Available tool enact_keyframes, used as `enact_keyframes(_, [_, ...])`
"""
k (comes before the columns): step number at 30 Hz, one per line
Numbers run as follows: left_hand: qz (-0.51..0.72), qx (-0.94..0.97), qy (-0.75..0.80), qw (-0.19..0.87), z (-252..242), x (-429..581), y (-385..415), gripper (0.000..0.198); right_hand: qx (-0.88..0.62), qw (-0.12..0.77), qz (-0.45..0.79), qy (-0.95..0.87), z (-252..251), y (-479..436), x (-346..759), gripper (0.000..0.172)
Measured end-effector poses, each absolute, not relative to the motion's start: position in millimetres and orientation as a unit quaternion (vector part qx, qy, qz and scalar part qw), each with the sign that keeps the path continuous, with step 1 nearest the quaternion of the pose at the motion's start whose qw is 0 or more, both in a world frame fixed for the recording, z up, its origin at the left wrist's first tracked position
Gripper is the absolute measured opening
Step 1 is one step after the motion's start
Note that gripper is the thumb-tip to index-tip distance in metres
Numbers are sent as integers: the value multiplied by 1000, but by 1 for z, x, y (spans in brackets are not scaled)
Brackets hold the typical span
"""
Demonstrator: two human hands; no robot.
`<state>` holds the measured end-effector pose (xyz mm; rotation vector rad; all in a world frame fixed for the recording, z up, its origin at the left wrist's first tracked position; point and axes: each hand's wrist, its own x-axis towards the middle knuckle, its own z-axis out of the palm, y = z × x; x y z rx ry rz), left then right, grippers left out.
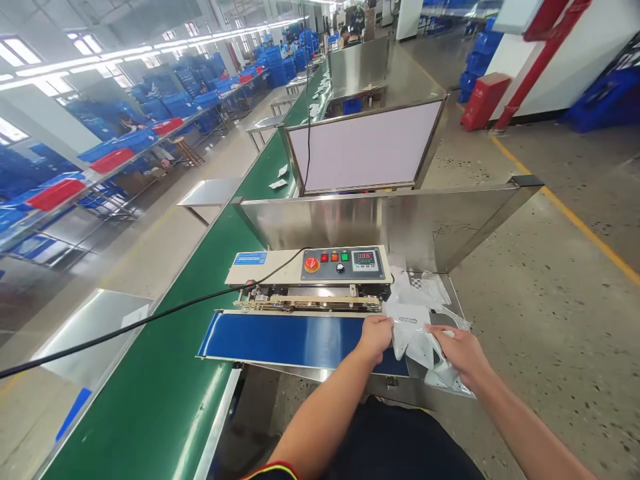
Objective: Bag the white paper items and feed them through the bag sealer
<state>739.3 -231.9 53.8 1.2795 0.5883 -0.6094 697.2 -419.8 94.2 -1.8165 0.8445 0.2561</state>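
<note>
Nearest the onlooker, below the sealer (310, 287), the person wears a dark navy top (400, 447), its short left sleeve (273, 473) edged in red and yellow trim. The forearms (320, 417) and hands (375, 337) are bare.

A long green conveyor belt (150, 400) runs down the factory hall beside a speckled concrete floor (565, 320) marked with a yellow line (570, 213). Blue plastic crates (270, 67) fill metal shelving racks (120, 167) along the far side, under ceiling strip lights (85, 63) and bright windows (17, 50). A red box (485, 100) stands against a white wall (555, 73).
</note>
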Motion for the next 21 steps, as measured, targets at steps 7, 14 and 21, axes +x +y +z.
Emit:
enact_keyframes(7, [-266,562,263,738,56,743,-196,33,-762,543,174,306,93,-389,723,36])
enact_keyframes(14, [-78,716,238,652,76,719,-140,42,-779,544,187,250,87,-365,717,42])
enact_keyframes(21, [-44,771,-50,634,99,656,-163,39,-634,733,63,239,96,-352,699,60])
